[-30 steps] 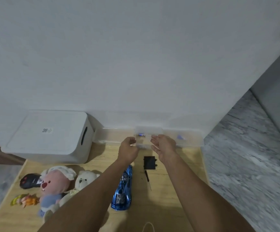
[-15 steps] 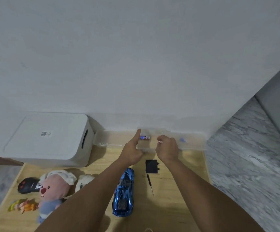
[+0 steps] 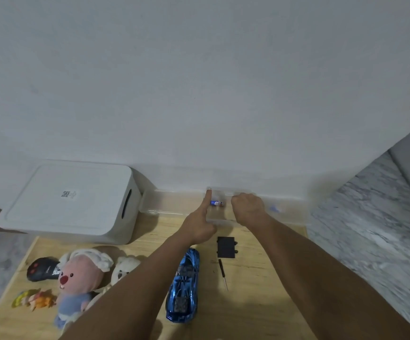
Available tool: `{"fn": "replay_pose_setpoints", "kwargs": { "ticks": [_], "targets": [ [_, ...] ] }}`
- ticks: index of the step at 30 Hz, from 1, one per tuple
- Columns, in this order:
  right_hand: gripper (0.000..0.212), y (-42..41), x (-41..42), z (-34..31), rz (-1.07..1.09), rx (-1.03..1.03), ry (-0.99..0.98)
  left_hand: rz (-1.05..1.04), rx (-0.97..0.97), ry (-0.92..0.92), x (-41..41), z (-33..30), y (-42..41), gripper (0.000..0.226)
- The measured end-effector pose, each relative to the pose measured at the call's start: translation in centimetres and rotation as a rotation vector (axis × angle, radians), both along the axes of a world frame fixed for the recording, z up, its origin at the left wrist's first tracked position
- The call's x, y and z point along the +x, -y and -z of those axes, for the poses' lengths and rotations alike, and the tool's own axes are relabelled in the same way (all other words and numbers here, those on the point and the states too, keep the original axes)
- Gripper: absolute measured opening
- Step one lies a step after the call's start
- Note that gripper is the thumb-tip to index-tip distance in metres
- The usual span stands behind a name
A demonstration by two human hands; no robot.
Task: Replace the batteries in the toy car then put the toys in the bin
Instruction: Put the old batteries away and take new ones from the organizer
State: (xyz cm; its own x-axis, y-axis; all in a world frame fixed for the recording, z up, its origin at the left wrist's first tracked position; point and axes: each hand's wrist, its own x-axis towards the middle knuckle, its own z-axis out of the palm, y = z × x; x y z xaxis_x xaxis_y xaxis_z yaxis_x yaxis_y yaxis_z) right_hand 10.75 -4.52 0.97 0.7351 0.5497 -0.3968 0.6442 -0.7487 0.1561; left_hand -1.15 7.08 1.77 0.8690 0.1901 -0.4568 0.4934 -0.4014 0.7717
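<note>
Car belly-up on table, cover off beside screwdriver: bay opened, batteries not yet swapped. Left hand bracing clear box, forefinger straight up its side; right hand curled over box, grip hidden. Battery lying inside. Plush toys and remote still out, bin lidded. Wall close behind, table edge near right; open room toward car.

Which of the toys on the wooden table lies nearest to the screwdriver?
The blue toy car, just left of the screwdriver; the plush toys and black remote lie farther left.
</note>
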Motion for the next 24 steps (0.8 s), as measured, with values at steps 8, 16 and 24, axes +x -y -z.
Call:
{"fn": "replay_pose_setpoints", "kwargs": {
  "ticks": [8,16,24],
  "targets": [
    [0.039,-0.4,0.3,0.3,-0.095,-0.051,0.028,-0.013,-0.077,-0.04,0.2,-0.5,0.0,0.107],
    [0.038,-0.4,0.5,0.3,-0.147,-0.097,0.046,-0.017,-0.123,-0.069,0.3,-0.7,-0.2,0.112],
    [0.027,0.6,0.6,0.8,-0.178,-0.039,0.038,0.003,-0.105,-0.088,0.5,-0.8,0.0,0.109]
  ]
}}
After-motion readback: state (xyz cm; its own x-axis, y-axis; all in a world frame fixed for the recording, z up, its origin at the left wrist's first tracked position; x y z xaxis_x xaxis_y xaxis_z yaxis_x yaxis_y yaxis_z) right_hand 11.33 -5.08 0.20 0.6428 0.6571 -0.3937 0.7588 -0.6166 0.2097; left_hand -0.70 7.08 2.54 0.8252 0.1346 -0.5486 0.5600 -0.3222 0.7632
